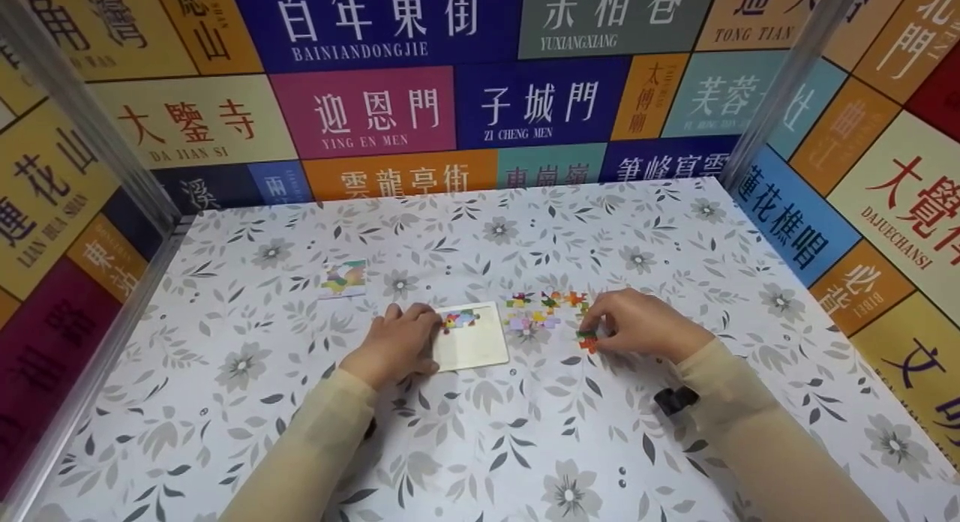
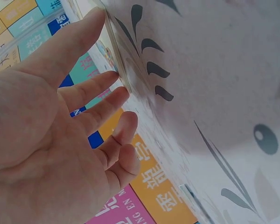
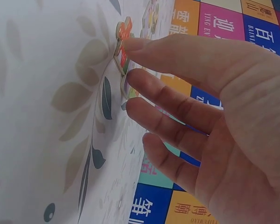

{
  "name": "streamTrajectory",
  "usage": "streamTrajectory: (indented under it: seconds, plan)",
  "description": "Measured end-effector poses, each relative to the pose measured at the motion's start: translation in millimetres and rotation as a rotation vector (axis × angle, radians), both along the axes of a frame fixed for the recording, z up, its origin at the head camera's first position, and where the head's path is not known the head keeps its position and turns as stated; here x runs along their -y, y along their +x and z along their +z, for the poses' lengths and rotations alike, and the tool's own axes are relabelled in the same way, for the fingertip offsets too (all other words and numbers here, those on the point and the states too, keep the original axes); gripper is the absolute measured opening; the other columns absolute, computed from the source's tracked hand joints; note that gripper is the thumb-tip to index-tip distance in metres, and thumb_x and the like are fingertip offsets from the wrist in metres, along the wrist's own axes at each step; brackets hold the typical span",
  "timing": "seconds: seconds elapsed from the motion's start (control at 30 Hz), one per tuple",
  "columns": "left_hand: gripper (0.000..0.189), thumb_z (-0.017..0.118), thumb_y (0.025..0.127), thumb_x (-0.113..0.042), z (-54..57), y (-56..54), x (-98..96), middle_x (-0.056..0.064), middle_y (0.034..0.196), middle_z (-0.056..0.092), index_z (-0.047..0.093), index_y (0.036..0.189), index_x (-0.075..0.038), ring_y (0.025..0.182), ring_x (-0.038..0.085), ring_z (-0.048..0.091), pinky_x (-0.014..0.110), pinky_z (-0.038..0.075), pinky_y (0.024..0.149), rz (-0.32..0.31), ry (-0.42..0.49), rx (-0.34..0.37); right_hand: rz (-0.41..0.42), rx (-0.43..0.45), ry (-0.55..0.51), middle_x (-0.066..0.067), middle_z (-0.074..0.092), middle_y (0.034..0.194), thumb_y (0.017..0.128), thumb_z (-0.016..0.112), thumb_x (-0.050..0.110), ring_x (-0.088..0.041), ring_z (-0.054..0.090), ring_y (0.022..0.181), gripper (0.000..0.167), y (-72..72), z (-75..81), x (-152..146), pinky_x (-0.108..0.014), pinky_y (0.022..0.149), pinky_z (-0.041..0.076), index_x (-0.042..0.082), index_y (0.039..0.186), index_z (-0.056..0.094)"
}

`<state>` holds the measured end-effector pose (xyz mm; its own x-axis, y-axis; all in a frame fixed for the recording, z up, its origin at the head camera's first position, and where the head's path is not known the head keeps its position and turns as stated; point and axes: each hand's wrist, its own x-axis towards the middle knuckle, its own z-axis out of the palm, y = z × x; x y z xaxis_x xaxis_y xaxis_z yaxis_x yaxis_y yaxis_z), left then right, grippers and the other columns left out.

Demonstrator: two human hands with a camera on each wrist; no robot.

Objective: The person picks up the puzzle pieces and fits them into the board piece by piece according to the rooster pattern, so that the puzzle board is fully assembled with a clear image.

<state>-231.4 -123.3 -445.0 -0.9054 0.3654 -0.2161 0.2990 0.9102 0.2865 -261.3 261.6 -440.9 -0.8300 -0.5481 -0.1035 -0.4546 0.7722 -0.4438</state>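
Note:
A cream puzzle tray (image 1: 472,349) lies at the table's middle, with a few joined colorful pieces (image 1: 459,319) along its upper part. My left hand (image 1: 397,342) is at the tray's left side, its thumb and first two fingertips touching the tray's edge (image 2: 115,44) while the other fingers bend loosely. To the right of the tray, my right hand (image 1: 637,323) holds an orange-and-green puzzle piece (image 1: 587,342) low at the tabletop. In the right wrist view the thumb overlaps this orange piece (image 3: 123,55), with the index fingertip close beside it.
Several loose puzzle pieces (image 1: 531,319) lie between the tray and my right hand. A small picture card (image 1: 343,278) sits to the upper left of the tray. Panels with large lettering (image 1: 360,117) rise behind the leaf-patterned table (image 1: 480,462).

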Motion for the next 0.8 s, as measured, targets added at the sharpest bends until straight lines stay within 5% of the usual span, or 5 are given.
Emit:
streamTrajectory:
  seconds: [0.43,0.8]
  plan:
    - [0.070,0.085,0.086,-0.030,0.7,0.6,-0.8,0.010,0.154,0.048,0.054,0.146,-0.012,0.132,0.040,0.044,0.060,0.037,0.110,0.001,-0.005,-0.004,0.046,-0.023,-0.017,0.000,0.072,0.097,0.081,0.083,0.009,-0.020,0.064,0.080,0.023,0.1,-3.9,-1.1,-0.030,0.070,0.050,0.017,0.103,0.081]
    - [0.071,0.085,0.086,-0.031,0.8,-0.3,-1.7,0.010,0.155,0.047,0.053,0.147,-0.011,0.133,0.039,0.044,0.060,0.038,0.110,0.004,-0.023,0.006,-0.037,0.036,0.030,0.001,0.074,0.096,0.082,0.086,0.019,-0.013,0.061,0.077,0.023,2.3,-2.2,-1.7,-0.031,0.069,0.048,0.022,0.104,0.080]
